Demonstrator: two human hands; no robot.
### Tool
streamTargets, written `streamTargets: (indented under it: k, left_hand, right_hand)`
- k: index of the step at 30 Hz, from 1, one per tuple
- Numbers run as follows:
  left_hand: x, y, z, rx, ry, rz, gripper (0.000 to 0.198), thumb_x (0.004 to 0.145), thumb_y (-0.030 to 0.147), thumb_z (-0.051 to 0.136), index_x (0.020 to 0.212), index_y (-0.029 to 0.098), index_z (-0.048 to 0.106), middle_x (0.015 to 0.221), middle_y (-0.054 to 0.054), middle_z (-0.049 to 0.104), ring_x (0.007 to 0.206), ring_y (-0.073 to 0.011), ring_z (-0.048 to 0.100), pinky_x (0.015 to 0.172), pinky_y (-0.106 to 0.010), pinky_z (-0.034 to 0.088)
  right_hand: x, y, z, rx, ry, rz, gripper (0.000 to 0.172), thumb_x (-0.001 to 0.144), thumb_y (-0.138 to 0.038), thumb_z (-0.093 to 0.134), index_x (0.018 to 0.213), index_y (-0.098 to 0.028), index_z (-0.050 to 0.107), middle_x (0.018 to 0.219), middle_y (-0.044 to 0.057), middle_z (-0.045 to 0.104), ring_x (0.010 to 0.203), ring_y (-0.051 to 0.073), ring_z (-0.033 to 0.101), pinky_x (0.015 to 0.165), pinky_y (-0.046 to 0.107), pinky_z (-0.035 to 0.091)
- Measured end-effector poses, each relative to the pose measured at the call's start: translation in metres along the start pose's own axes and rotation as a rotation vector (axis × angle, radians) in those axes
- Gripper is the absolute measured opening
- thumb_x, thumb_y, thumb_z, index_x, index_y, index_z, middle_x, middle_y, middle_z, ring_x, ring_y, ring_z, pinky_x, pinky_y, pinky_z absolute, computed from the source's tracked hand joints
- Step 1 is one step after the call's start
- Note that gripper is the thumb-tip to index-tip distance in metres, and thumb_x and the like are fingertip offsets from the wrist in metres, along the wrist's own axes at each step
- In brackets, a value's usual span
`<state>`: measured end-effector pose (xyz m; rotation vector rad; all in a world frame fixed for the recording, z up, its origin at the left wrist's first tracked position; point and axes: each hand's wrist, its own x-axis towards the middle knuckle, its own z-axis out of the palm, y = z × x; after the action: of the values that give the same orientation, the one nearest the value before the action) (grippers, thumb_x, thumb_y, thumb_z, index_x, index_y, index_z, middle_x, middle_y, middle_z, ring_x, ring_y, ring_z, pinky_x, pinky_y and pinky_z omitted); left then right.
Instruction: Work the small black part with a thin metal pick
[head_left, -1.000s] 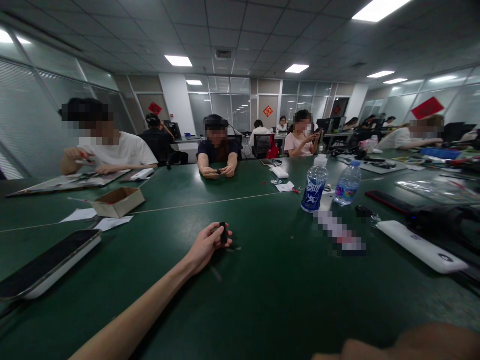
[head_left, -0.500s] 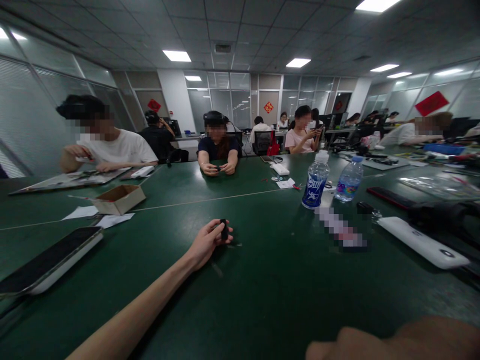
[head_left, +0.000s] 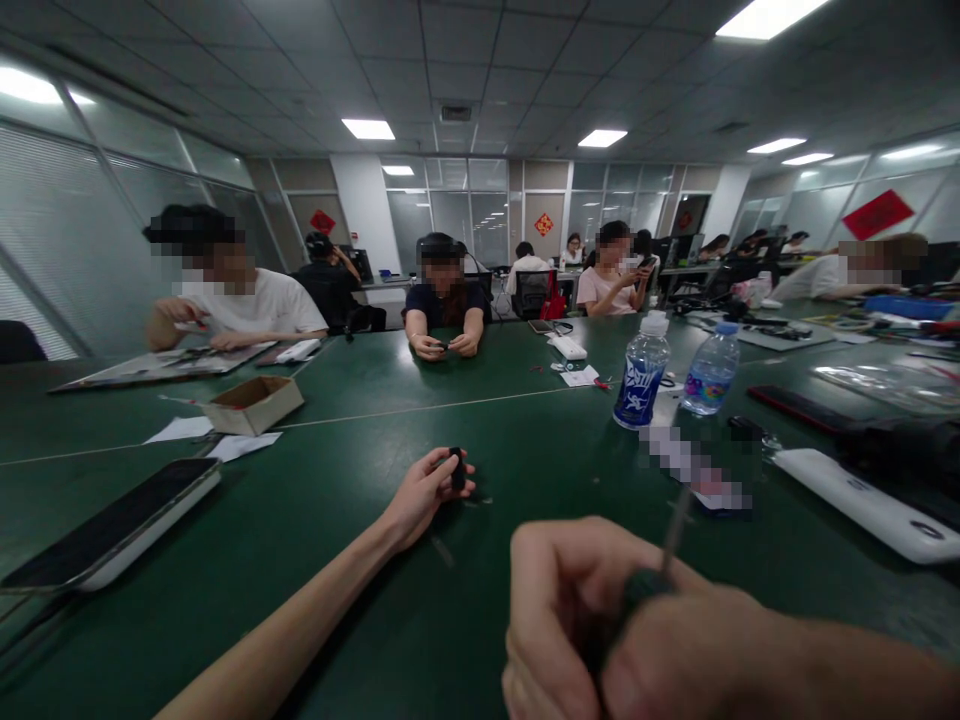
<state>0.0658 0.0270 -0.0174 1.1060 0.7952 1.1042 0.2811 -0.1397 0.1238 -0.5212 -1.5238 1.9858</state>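
Left hand (head_left: 420, 495): mid-frame, on an arm stretched in from the lower left. Thumb and fingertips are pinched shut round the part.
Part (head_left: 457, 468): small, black, blocky and matte. It stands upright between the fingertips at frame centre; I cannot tell whether it touches the table.
Right hand (head_left: 600, 620): lower right, close to the lens and blurred. Its fingers are curled tight round the screwdriver.
Screwdriver (head_left: 675, 530): dark rounded handle sunk in the fist. The thin metal shaft slants up, well apart from the part.
Table (head_left: 525, 440): flat, dull green.
Phone (head_left: 112, 525): lower left, a long glossy black slab with a pale edge, lying flat.
Box (head_left: 255, 403): left of centre, open brown cardboard.
Bottle (head_left: 642, 370): right of centre, clear plastic with a blue label and white cap, upright.
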Motion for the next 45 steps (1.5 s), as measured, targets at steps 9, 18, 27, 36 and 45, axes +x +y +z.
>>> streamTargets:
  k: [9,18,27,36,45]
  left_hand:
    - [-0.010,0.013,0.004,-0.026,-0.054,0.056,0.032,0.081,0.037,0.063,0.103,0.015,0.055,0.097,-0.013,0.063,0.091,-0.0216,0.061,0.079,-0.032,0.049]
    - [-0.009,0.014,0.000,-0.003,-0.054,0.071,0.036,0.081,0.041,0.061,0.109,0.018,0.055,0.100,-0.013,0.061,0.093,-0.0226,0.059,0.071,-0.031,0.051]
    - [-0.003,0.009,-0.007,0.077,-0.048,0.071,0.037,0.084,0.042,0.057,0.112,0.018,0.057,0.094,-0.009,0.060,0.079,-0.0169,0.058,0.058,-0.022,0.045]
    - [-0.005,0.009,-0.004,-0.025,-0.048,0.079,0.036,0.085,0.037,0.058,0.115,0.017,0.056,0.101,-0.011,0.060,0.089,-0.0186,0.060,0.074,-0.028,0.049]
    - [-0.007,0.010,-0.005,-0.087,-0.053,0.059,0.035,0.082,0.029,0.063,0.113,0.015,0.055,0.110,-0.015,0.058,0.097,-0.0233,0.060,0.086,-0.039,0.050]
  right_hand:
    - [0.082,0.048,-0.104,-0.942,0.464,-0.048,0.023,0.086,-0.038,0.051,0.095,-0.018,0.046,0.062,-0.004,0.047,0.049,0.010,0.042,0.050,0.023,0.029]
    - [0.080,0.089,-0.157,-1.564,0.584,0.026,0.022,0.080,-0.014,0.047,0.101,-0.018,0.041,0.081,0.002,0.050,0.066,0.015,0.049,0.059,0.026,0.036]
    - [0.080,0.084,-0.150,-1.493,0.433,-0.180,0.021,0.088,-0.015,0.043,0.108,-0.019,0.045,0.091,0.003,0.052,0.072,0.014,0.051,0.064,0.025,0.042]
    - [0.080,0.088,-0.154,-1.486,0.353,-0.271,0.032,0.092,-0.023,0.045,0.124,-0.019,0.044,0.097,0.005,0.056,0.073,0.014,0.054,0.064,0.025,0.044]
    - [0.082,0.093,-0.158,-1.621,0.390,-0.306,0.026,0.093,-0.033,0.046,0.115,-0.021,0.054,0.088,0.003,0.058,0.066,0.012,0.054,0.061,0.024,0.042]
